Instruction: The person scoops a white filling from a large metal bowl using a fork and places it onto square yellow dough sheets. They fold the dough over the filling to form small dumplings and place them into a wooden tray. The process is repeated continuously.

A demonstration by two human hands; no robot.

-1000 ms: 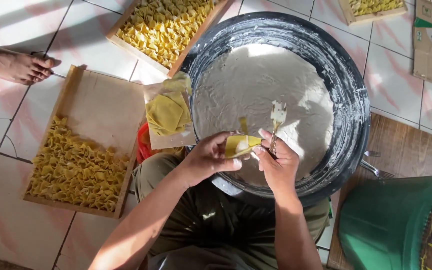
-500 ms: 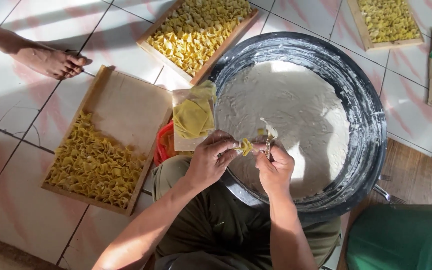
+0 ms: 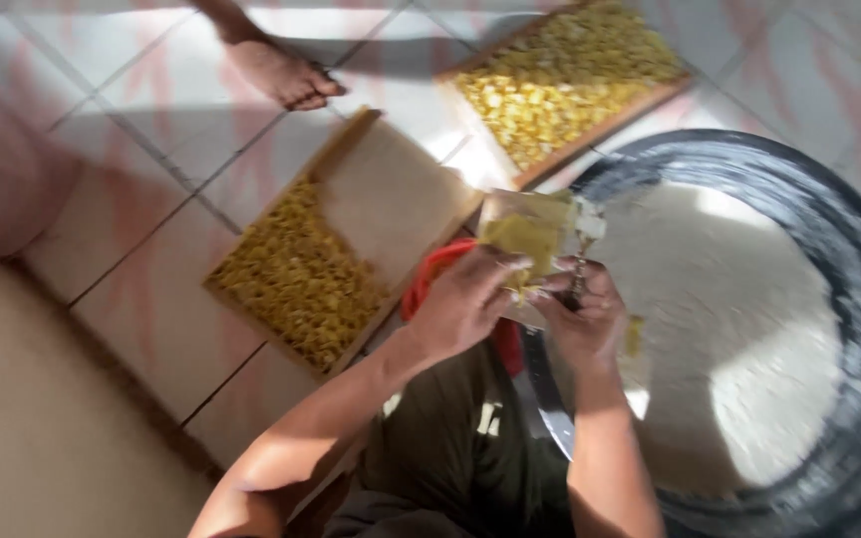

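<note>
Floor: pale tiles [image 3: 142,289], sunlit; view has swung left since half a second ago.
Left hand [image 3: 465,299]: pinched on a small yellow dough piece [image 3: 522,289], centre frame.
Right hand [image 3: 585,319]: closed on the same piece and a thin tool; blurred.
Pan [image 3: 849,249]: floured, right of frame, within reach.
Dough stack [image 3: 530,234]: just above the hands.
Tray [image 3: 341,244]: half filled, left of centre.
Far tray [image 3: 565,85]: full, upper centre.
Bare foot [image 3: 286,75]: another person's, top.

Whole view motion-blurred, small yellow piece [image 3: 522,284] mostly hidden between fingers [image 3: 510,267], big floured basin [image 3: 849,249] cut off at right

small yellow dough piece [image 3: 523,286], pinched between both hands' fingertips, blurred, held beside the floured pan's rim
</note>
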